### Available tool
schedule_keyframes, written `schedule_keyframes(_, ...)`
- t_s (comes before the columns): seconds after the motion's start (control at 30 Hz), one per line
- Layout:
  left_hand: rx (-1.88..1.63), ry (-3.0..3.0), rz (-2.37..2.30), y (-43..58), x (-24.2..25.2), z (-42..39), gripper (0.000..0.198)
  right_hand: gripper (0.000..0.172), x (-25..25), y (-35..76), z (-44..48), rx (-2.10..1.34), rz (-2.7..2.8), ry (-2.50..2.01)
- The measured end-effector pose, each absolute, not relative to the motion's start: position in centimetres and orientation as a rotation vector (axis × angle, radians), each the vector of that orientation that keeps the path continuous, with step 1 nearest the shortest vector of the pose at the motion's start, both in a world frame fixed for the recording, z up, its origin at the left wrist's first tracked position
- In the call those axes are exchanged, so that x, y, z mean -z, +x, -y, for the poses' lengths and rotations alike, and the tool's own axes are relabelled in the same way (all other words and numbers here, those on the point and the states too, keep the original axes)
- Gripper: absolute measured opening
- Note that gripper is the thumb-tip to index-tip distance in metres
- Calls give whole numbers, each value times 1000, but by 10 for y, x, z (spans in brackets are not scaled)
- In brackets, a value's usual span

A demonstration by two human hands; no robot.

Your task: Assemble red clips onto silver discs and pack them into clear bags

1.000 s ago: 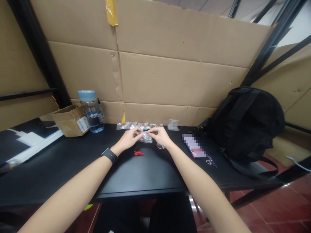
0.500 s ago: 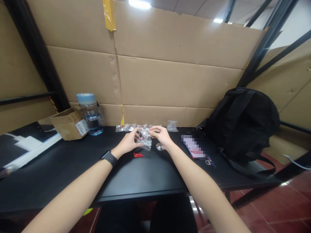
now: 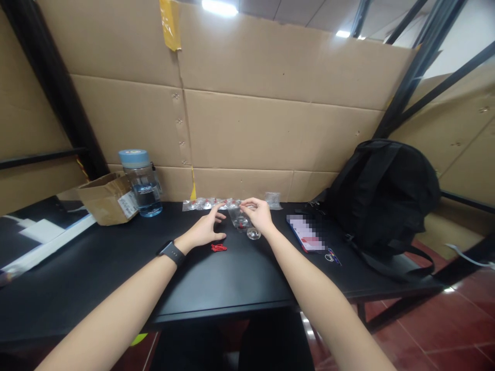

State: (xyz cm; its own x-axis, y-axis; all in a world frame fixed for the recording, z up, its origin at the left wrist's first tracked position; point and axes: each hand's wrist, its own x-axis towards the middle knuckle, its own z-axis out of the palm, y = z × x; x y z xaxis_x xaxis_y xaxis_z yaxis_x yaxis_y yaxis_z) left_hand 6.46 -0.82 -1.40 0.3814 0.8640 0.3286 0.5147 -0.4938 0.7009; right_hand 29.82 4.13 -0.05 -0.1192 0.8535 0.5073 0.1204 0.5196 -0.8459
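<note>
our black table [image 3: 232, 291], on it we see a box [image 3: 102, 208] and bottle [image 3: 146, 193] at left, a row of bags [image 3: 207, 204] along the back, another bag [image 3: 274, 200] further right, red strings [image 3: 219, 248] and a clear disc [image 3: 253, 234] mid-table, a keyring [image 3: 329, 257], a backpack [image 3: 390, 201] at right

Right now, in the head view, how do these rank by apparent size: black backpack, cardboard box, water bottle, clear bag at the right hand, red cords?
1. Black backpack
2. Cardboard box and water bottle: too alike to rank
3. Clear bag at the right hand
4. Red cords
</note>
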Motion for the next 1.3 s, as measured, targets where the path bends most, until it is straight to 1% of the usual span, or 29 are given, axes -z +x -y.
schedule_keyframes(0.13, -940, 2164, -1182, 65, 15, 8, 98, 23, -2, 298, -42, -809, 1487, -815)
schedule_keyframes(0.37, -984, 2201, -1215, 67, 11, 11, 76, 29, -11, 301, -39, -758, 1374, -768)
schedule_keyframes(0.43, -1009, 2210, -1238, 68, 9, 11, 68, 29, -14, 303, -38, -714, 1384, -795)
schedule_keyframes(0.6, -1193, 2112, -1205, 74, 5, 11, 38, 30, -19, 304, -34, -681, 1339, -765)
schedule_keyframes(0.7, -1278, 1965, -1038, 79, 0, 14, 31, 34, -19, 300, -29, -745, 1370, -768)
schedule_keyframes(0.8, -1245, 1965, -926, 84, -7, 20, 29, 35, -19, 294, -25, -836, 1413, -730)
schedule_keyframes(0.97, -1196, 1993, -1033, 86, -12, 25, 27, 32, -18, 289, -23, -848, 1452, -709)
schedule_keyframes(1.03, -1229, 1941, -1053, 86, -12, 24, 28, 33, -19, 291, -24, -832, 1448, -742)
schedule_keyframes(1.1, -1269, 1895, -1054, 85, -11, 23, 33, 40, -19, 293, -24, -901, 1477, -754)
schedule_keyframes(1.2, -1316, 1848, -1058, 83, -11, 22, 42, 56, -17, 294, -22, -1110, 1551, -694)
schedule_keyframes(1.3, -1366, 1834, -1063, 83, -13, 23, 46, 61, -14, 293, -20, -1163, 1566, -648)
